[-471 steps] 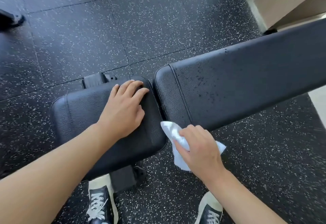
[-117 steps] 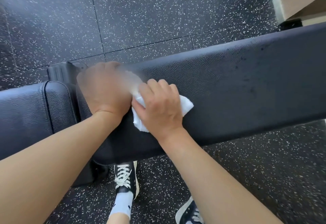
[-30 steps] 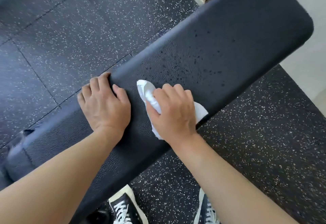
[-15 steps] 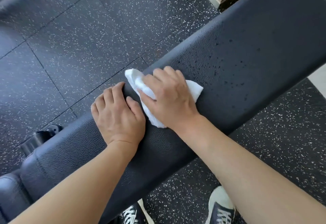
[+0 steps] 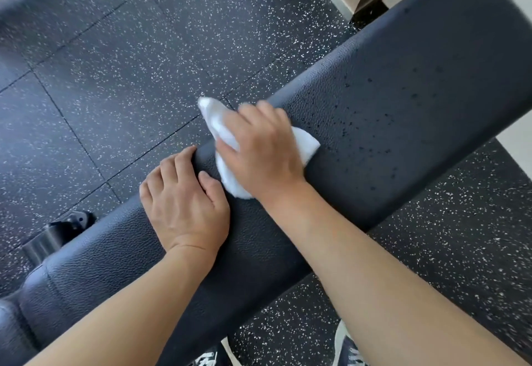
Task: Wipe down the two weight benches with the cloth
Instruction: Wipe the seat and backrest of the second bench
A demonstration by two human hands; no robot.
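The right hand [image 5: 260, 147] gripped the cloth [image 5: 303, 142] against the bench [image 5: 403, 100]; the left hand [image 5: 184, 201] lay flat beside it, fingers relaxed.

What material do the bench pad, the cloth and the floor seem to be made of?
Bench pad: probably vinyl or faux leather, black, with a pebbled grain and a soft sheen; dark droplets sit on it.
Cloth: white and soft, crumpled under the right hand; paper or fabric, I cannot tell.
Floor: likely rubber tiles, matte black with white flecks and visible seams.
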